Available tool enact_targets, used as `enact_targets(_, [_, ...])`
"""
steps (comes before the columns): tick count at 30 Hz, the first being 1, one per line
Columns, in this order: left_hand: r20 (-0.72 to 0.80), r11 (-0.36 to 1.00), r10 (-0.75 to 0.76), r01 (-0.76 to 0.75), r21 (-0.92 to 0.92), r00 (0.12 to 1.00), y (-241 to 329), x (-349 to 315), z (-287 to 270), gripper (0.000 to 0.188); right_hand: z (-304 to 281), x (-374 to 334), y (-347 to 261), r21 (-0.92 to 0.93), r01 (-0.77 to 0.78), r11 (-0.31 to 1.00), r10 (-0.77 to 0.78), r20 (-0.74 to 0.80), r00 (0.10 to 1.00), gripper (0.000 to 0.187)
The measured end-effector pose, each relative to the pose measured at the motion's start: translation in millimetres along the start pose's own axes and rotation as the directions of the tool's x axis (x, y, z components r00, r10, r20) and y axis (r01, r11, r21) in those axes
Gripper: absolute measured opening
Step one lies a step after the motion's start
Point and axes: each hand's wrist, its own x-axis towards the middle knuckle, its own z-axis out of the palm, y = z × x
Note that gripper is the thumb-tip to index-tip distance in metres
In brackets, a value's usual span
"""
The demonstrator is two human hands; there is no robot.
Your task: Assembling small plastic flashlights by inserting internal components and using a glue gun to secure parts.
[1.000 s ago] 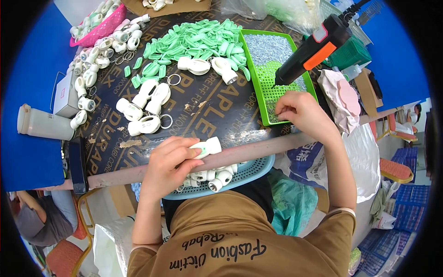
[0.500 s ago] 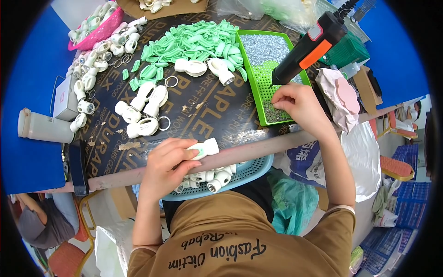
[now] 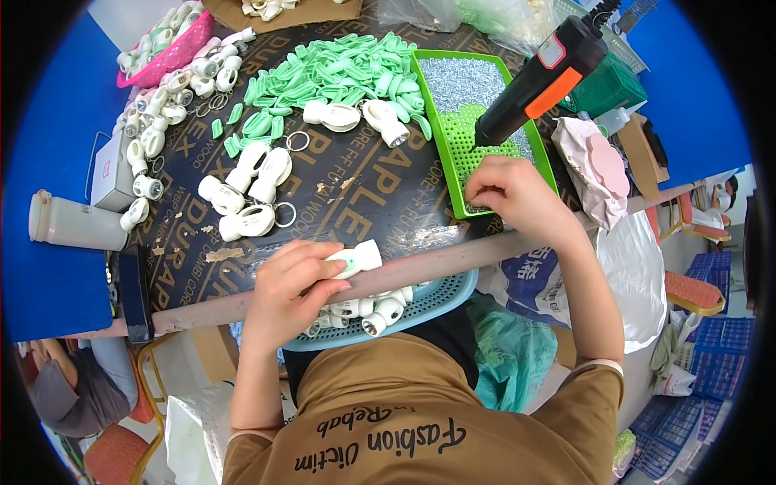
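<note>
My left hand (image 3: 293, 279) is closed round a small white keychain flashlight (image 3: 365, 255) with a green insert, at the table's front edge. Over the near end of a green tray (image 3: 443, 141) is my right hand (image 3: 517, 192), thumb and fingers pinched together; anything between the fingertips is too small to make out. Small silvery screws (image 3: 465, 81) fill the tray's far part, and its perforated floor shows in the middle. Just above the right hand hangs a black electric screwdriver (image 3: 537, 85) with an orange switch, its tip pointing down into the tray.
Green plastic pieces (image 3: 339, 73) are heaped at the back. Several white flashlights (image 3: 263, 174) with rings lie left of centre; more line the left side by a pink basket (image 3: 174, 52). A blue basket (image 3: 436, 303) of flashlights sits below the table edge. A pink packet (image 3: 594, 170) lies right.
My right hand has moved slightly left and toward me within the tray's near end, fingers still pinched. The left hand keeps its hold on the flashlight, almost unmoved.
</note>
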Motion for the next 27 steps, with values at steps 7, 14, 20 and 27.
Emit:
enact_targets(7, [0.003, 1.0, 0.012, -0.012, 0.008, 1.0, -1, 0, 0, 0.021, -26, -12, 6, -0.058, -0.218, 0.974, 0.223, 0.117, 0.968, 0.008])
enact_targets(14, [-0.004, 1.0, -0.013, 0.013, -0.012, 1.0, 1, 0, 0, 0.021, -15, 0, 4, 0.056, -0.243, 0.968, 0.246, -0.05, 0.968, 0.014])
enact_targets(20, [-0.008, 1.0, 0.005, -0.005, 0.002, 1.0, 0, 0, 0, 0.021, -5, 0, 3, -0.012, -0.113, 0.993, 0.113, -0.051, 0.992, 0.017])
enact_targets(27, [-0.008, 1.0, 0.012, -0.012, 0.002, 1.0, 0, 0, 1, 0.021, -9, -1, 2, -0.022, -0.086, 0.996, 0.086, -0.015, 0.996, 0.016])
